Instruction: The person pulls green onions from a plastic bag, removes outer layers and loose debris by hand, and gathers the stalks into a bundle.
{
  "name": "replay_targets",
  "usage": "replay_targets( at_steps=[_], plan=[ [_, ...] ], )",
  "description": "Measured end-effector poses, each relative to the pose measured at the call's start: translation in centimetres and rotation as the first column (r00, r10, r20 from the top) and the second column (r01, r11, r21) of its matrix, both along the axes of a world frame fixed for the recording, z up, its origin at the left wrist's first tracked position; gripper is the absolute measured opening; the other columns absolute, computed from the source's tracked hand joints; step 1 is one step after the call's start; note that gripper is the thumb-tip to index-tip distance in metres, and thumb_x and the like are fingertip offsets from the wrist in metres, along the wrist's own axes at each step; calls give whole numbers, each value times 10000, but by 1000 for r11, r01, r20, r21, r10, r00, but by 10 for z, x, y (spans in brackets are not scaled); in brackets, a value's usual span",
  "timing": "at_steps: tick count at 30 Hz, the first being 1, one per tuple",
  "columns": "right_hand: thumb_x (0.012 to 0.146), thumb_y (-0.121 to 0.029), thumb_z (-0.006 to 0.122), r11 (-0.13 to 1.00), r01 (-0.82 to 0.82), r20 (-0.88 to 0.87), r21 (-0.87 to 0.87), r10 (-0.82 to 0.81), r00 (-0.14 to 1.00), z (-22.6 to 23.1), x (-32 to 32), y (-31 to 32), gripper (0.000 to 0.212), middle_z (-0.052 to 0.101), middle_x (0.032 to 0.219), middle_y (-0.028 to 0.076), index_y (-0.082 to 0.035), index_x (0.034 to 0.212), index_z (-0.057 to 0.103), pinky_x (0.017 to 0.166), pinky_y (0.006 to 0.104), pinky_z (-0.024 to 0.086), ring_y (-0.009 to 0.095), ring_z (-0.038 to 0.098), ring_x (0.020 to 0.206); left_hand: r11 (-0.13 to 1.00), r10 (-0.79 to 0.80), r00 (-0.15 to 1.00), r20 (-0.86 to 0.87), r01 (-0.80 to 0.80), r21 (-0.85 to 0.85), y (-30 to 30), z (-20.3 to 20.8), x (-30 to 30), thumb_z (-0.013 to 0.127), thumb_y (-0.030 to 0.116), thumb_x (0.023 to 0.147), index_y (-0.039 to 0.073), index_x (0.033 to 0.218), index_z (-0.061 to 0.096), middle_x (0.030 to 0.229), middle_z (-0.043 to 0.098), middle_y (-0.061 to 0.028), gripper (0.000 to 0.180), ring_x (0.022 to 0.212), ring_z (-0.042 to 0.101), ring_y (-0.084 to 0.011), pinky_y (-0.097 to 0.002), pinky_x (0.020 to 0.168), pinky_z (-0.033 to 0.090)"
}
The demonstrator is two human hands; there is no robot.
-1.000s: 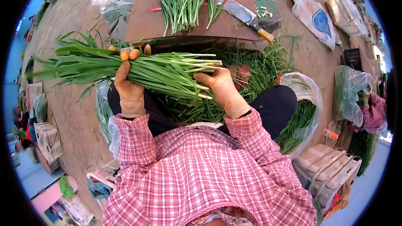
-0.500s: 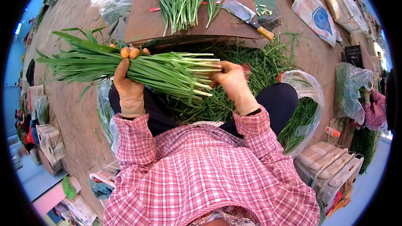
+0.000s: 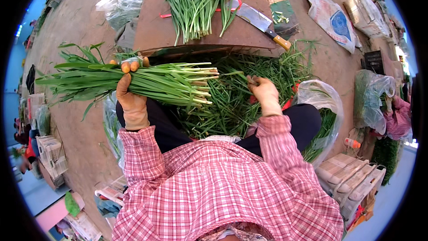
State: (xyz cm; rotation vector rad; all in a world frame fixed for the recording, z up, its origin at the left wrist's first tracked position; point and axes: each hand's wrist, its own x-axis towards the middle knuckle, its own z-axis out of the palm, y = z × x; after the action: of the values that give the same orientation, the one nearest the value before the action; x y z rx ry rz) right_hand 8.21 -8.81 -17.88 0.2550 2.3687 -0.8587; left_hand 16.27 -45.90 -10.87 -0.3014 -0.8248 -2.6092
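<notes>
My left hand point(image 3: 131, 93) is closed round a thick bunch of garlic chives point(image 3: 165, 80), held level over my lap. Its leafy ends point left and the pale cut stems point right. Right of the stem ends, my right hand point(image 3: 264, 93) is closed in a pinch on a loose green leaf point(image 3: 235, 72), apart from the bunch. Below both hands lies a heap of loose green leaves point(image 3: 214, 120) between my knees. Another pile of chives point(image 3: 198, 9) lies on the brown board in front of me, across a red strip.
A cleaver point(image 3: 258, 20) with a wooden handle rests on the board point(image 3: 151, 31), its handle over the near right corner. Clear plastic bags of greens point(image 3: 330, 102) stand beside my legs. Stacked pale crates point(image 3: 352, 174) are at lower right. A white sack point(image 3: 332, 20) lies at far right.
My right hand has come away from the stem ends, moving right and slightly down, with a leaf between its fingers. The bunch in my left hand has shifted slightly left.
</notes>
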Motion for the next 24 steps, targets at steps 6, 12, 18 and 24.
replay_targets(
  at_steps=[6, 12, 18, 24],
  plan=[
    [856, -125, 719, 602, -126, -249, -789, -125, 960, 70, 32, -41, 377, 635, 1284, 58, -54, 1223, 673, 1002, 307, 446, 162, 604, 1142, 997, -71, 997, -25, 72, 31, 27, -13, -10, 624, -56, 854, 214, 1281, 574, 1049, 590, -23, 508, 1068, 559, -221, -576, 1157, 303],
    [855, -28, 675, 830, -7, -157, -558, -97, 983, 75, 19, -59, 231, 715, 1020, 80, -4, 1084, 677, 711, 284, 558, 178, 697, 883, 994, -60, 998, 4, 59, 87, 36, 1, -3, 638, -51, 839, 204, 1258, 578, 999, 570, -18, 494, 1011, 555, -199, -515, 1036, 416],
    [997, -126, 543, -125, 262, 289, -957, -332, 898, 116, 23, -16, 243, 679, 1190, 125, 3, 1188, 619, 731, 319, 606, 223, 708, 962, 993, 86, 995, -54, -81, 84, 9, 24, 3, 633, -39, 837, 168, 1213, 592, 1005, 577, 4, 431, 992, 561, -183, -487, 1079, 384],
    [887, 61, 607, 481, -387, -426, -787, 29, 904, 78, 24, -88, 292, 699, 1102, 82, -6, 1167, 659, 724, 245, 529, 114, 646, 826, 988, -32, 999, -25, 36, 152, 37, 15, -12, 651, -56, 825, 188, 1230, 602, 1003, 588, -13, 475, 987, 566, -193, -492, 1060, 396]
  ],
)
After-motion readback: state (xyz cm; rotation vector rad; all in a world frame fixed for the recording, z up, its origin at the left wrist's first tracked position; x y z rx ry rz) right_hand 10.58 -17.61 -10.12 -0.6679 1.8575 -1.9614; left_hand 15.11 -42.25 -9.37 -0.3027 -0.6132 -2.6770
